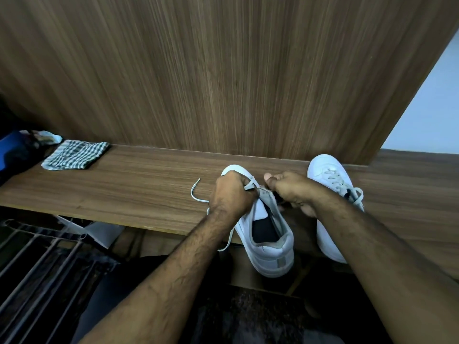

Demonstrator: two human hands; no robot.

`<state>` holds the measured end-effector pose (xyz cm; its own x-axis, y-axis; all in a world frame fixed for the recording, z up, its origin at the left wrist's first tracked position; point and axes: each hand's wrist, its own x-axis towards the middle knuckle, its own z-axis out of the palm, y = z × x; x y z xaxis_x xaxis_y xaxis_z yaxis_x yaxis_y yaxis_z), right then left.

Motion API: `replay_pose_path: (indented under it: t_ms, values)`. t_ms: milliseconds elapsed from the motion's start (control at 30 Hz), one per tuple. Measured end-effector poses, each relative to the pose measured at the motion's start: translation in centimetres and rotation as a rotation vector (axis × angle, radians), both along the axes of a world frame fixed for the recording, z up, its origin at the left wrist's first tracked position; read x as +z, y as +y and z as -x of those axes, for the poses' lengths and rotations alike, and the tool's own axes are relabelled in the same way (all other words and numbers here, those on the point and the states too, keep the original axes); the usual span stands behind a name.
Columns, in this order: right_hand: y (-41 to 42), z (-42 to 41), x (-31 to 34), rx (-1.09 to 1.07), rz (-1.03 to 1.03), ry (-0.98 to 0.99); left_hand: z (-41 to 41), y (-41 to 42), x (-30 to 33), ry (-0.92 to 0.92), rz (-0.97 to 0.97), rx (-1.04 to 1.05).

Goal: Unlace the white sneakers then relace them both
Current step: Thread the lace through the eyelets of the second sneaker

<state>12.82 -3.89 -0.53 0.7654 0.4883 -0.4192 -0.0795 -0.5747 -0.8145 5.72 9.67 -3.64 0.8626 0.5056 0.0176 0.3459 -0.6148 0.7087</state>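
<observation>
A wood-grain shelf [129, 184] runs beneath a tall panel [223, 70] of the same brown veneer, with a pale wall visible past the panel's right edge. Two white sneakers stand on the shelf, toes toward the panel, heels jutting over the front edge. The left-hand sneaker [268, 242] sits open, its dark lining showing; the second sneaker [327, 175], just right of the first, is laced with a grey lace through its eyelets. A person's two bare forearms reach in from below. The left hand [231, 194] is curled tightly around the loose lace [198, 192] over the first sneaker's toe end; one free end loops out to the left of that shoe, another hangs past the shelf's front edge. The right hand [290, 189] has its fingers curled at the tongue of the same sneaker, thumb raised; what it pinches cannot be made out. One folded checked cloth [74, 155] lies well to the left of the sneakers. A dark metal rack [44, 264] stands below the shelf on that side.
</observation>
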Motion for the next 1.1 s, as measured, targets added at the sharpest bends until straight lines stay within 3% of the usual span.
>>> replay_pose_path:
  t_ms: [133, 300, 367, 433, 500, 567, 633, 667, 733, 800, 867, 933, 967, 1033, 1067, 1100]
  values:
    - [0.3, -0.3, -1.6, 0.003, -0.026, 0.012, 0.3, 0.6, 0.7, 0.039, 0.211, 0.001]
    - [1.1, -0.3, -2.3, 0.087, 0.032, -0.261, 1.0, 2.3, 2.1, -0.015, 0.413, 0.018]
    - [1.8, -0.5, -1.7, -0.037, -0.132, -0.364, 1.2, 2.9, 2.6, -0.074, 0.446, 0.043]
    - [2.0, -0.7, -0.2, -0.182, -0.447, -0.276, 1.3, 3.2, 2.9, -0.105, 0.539, 0.055]
    - [1.6, -0.7, 1.2, -0.178, -0.606, -0.260, 1.3, 3.2, 3.2, -0.106, 0.615, 0.053]
    - [0.6, -1.0, 1.5, -0.053, -0.415, -0.503, 1.0, 3.4, 2.9, -0.099, 0.565, 0.049]
    - [-0.2, -0.9, 1.1, 0.170, 0.101, -0.758, 0.9, 3.3, 2.8, -0.096, 0.500, 0.062]
    - [-0.2, -0.6, 0.6, 0.277, 0.322, -0.743, 0.9, 3.3, 2.8, -0.095, 0.480, 0.063]
    - [-0.1, -0.1, 0.0, 0.370, 0.454, -0.624, 0.8, 3.4, 2.9, -0.119, 0.478, 0.058]
    - [-0.1, -0.1, 0.3, 0.259, 0.262, -0.659, 0.9, 3.3, 3.1, -0.158, 0.509, 0.053]
    - [0.0, 0.3, 1.6, 0.033, -0.154, -0.724, 0.9, 3.3, 3.0, -0.185, 0.562, 0.049]
    - [0.4, 0.9, 2.5, -0.080, -0.610, -0.577, 1.0, 3.2, 3.2, -0.191, 0.604, 0.037]
    - [0.6, 1.2, 2.8, -0.102, -0.772, -0.399, 0.9, 3.2, 3.3, -0.198, 0.621, 0.024]
    - [0.9, 1.7, 2.5, -0.156, -0.786, -0.133, 0.8, 3.2, 3.5, -0.209, 0.654, 0.007]
    - [1.0, 1.6, 2.0, -0.142, -0.623, -0.200, 0.8, 3.2, 3.6, -0.213, 0.675, 0.008]
    - [0.7, 1.2, 1.3, -0.042, -0.353, -0.432, 0.7, 3.2, 3.6, -0.215, 0.693, 0.012]
